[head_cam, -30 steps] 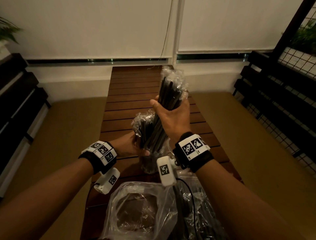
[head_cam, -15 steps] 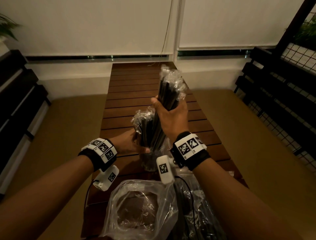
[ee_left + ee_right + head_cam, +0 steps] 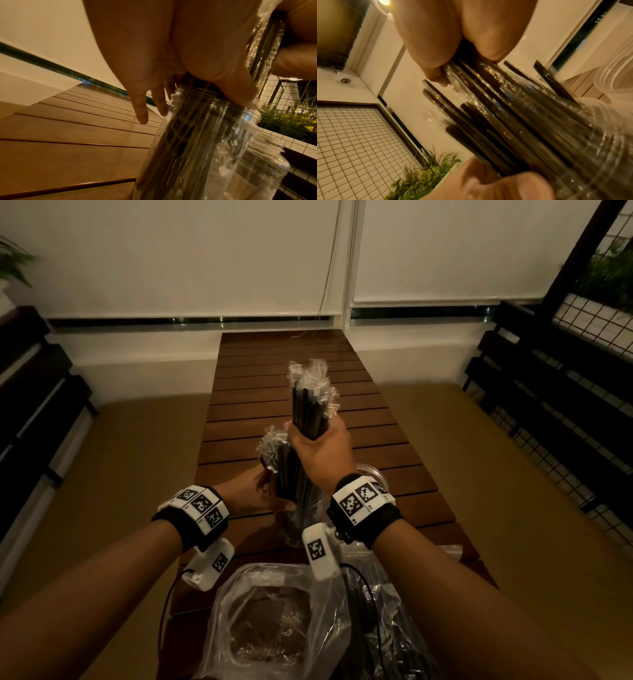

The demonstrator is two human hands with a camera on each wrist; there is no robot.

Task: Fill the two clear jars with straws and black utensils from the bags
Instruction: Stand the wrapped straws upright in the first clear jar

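Right grip (image 3: 320, 445) wrapped tight round a bundle of wrapped black straws (image 3: 308, 409), centre of the head view, thumb and fingers curled about the sleeves. Left grip (image 3: 255, 491) just lower left of it, at the mouth of the clear jar (image 3: 205, 155); thumb laid against the straws at the rim, other fingers hanging straight and relaxed in the left wrist view, so steadying rather than clenching. Lower ends of the straws already down inside the jar, upper ends fanned out above it in the right wrist view. Second clear jar (image 3: 375, 474) just right of the right wrist, partly hidden. Jars standing on the slatted wooden bench (image 3: 291, 364). Crumpled plastic bags (image 3: 274, 618) at lower centre of the head view, one open.

Step in hand, by the look of it: seating the straws in the first jar. Next move likely calls for easing the right grip loose so the bundle slides to the bottom, with the jar kept steady against tipping.
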